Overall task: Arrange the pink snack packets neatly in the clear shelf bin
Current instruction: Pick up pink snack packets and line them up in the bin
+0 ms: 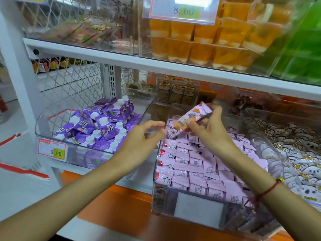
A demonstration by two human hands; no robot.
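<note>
A clear shelf bin (173, 202) on the middle shelf holds several pink snack packets (196, 164) lying in rows. My right hand (208, 129) pinches one pink packet with a cartoon print (189, 119) and holds it tilted above the back of the bin. My left hand (144, 134) hovers at the bin's left rim with its fingers loosely extended, holding nothing.
A clear bin of purple drink cartons (97, 126) stands to the left, with a price tag (52, 150) on its front. A bin of white printed packets (298, 153) sits to the right. The shelf above (156, 65) carries orange jelly cups (208, 40) and overhangs the bins.
</note>
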